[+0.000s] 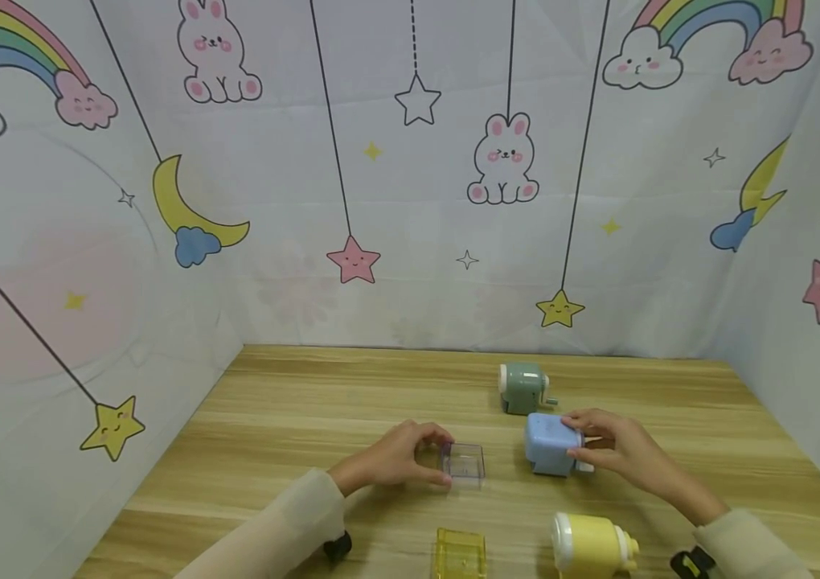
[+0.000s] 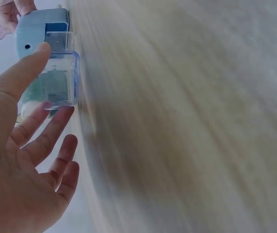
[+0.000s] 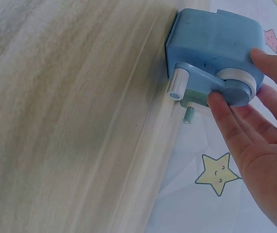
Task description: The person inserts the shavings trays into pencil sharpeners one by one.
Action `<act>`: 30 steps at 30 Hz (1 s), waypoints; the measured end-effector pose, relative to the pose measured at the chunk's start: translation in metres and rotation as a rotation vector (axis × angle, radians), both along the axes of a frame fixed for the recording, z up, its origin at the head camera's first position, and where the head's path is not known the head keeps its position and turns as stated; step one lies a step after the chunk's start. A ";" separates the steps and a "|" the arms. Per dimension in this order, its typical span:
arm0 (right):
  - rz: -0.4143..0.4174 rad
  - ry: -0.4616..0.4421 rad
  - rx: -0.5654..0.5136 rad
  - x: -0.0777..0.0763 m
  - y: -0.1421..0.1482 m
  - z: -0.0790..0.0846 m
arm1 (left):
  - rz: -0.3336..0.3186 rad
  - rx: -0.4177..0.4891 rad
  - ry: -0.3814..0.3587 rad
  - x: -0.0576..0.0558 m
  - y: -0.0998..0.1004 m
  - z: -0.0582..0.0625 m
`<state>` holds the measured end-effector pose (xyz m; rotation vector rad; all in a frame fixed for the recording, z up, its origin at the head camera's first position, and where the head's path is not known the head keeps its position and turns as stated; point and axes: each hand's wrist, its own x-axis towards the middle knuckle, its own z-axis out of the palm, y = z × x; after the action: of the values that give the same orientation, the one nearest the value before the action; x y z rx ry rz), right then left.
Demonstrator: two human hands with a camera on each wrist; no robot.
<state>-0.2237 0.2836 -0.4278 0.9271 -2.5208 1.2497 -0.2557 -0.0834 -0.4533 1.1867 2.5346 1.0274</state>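
Note:
My left hand (image 1: 403, 458) pinches a clear plastic shavings drawer (image 1: 465, 461) by its left end, thumb on the near side and fingertips on the far side. In the left wrist view the open-topped drawer (image 2: 74, 80) shows between thumb and fingers, the other fingers spread loosely. To the right, my right hand (image 1: 620, 446) holds a blue crank pencil sharpener (image 1: 549, 442) at its crank end. The right wrist view shows thumb and fingertips around the white ring and the crank (image 3: 201, 77) of this sharpener, whose base is on the table.
Behind the blue sharpener stands a green crank sharpener (image 1: 523, 388). A yellow sharpener (image 1: 591, 547) lies at the near right, and a yellow see-through drawer (image 1: 461, 555) at the near middle. A patterned cloth (image 1: 410, 201) encloses the wooden table (image 1: 294, 402) at back and sides.

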 end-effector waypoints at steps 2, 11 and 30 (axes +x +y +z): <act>0.006 0.004 0.003 0.000 0.000 0.000 | 0.003 0.003 -0.010 -0.001 0.000 0.000; 0.000 -0.012 0.007 -0.002 0.000 0.000 | 0.004 0.002 -0.018 -0.004 0.002 -0.001; 0.017 -0.001 0.004 0.001 0.000 0.005 | 0.003 -0.022 0.020 -0.008 0.009 0.002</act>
<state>-0.2224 0.2839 -0.4232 0.9504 -2.5218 1.2509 -0.2637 -0.0743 -0.4514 1.1936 2.5562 0.9913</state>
